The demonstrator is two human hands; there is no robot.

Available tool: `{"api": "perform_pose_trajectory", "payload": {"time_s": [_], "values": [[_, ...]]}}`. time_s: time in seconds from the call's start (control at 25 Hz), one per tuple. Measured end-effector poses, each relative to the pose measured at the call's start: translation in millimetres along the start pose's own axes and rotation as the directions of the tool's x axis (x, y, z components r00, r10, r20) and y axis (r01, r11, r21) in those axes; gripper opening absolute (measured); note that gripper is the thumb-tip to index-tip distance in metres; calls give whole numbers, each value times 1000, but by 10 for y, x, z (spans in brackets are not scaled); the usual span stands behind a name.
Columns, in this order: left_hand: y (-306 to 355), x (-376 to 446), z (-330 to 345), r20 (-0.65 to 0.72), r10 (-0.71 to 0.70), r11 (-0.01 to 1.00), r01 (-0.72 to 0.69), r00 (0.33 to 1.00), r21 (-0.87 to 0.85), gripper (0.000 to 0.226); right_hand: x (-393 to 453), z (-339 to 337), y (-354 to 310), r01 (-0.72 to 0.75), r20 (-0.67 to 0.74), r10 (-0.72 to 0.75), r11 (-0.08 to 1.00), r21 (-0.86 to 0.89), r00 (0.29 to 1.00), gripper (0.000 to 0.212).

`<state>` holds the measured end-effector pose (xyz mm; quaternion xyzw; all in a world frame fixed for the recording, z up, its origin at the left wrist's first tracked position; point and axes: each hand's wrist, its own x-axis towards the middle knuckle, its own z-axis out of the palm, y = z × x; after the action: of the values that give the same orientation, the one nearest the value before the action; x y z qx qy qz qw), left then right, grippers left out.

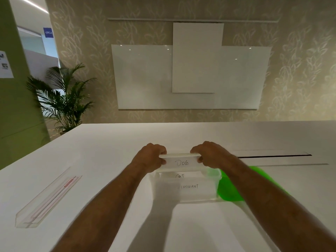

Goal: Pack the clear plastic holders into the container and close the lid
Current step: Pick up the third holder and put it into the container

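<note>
A clear plastic holder with a card reading "DOG" [181, 161] is held above the far edge of a clear plastic container [183, 196] on the white table. My left hand [151, 157] pinches its left end and my right hand [209, 154] pinches its right end. Inside the container stand two more holders, with cards reading "CAT" [180, 176] and what looks like "ELEPHANT" [189, 186]. A green lid [231, 190] lies just right of the container, partly under my right forearm.
A long clear plastic strip holder with a red line [49, 199] lies at the table's left front. A cable slot [272, 156] runs across the table to the right. Whiteboards hang on the wall behind; a potted palm [63, 100] stands left.
</note>
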<state>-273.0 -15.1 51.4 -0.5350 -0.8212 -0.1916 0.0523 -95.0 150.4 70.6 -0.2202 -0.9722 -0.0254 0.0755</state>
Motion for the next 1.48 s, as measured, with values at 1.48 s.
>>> {"api": "perform_pose_trajectory", "payload": {"time_s": [1.48], "values": [[107,-40,163,-335,108,982,-47,936,184,63,67,260,-189,-71,-548,77,997,32,833,68]]}}
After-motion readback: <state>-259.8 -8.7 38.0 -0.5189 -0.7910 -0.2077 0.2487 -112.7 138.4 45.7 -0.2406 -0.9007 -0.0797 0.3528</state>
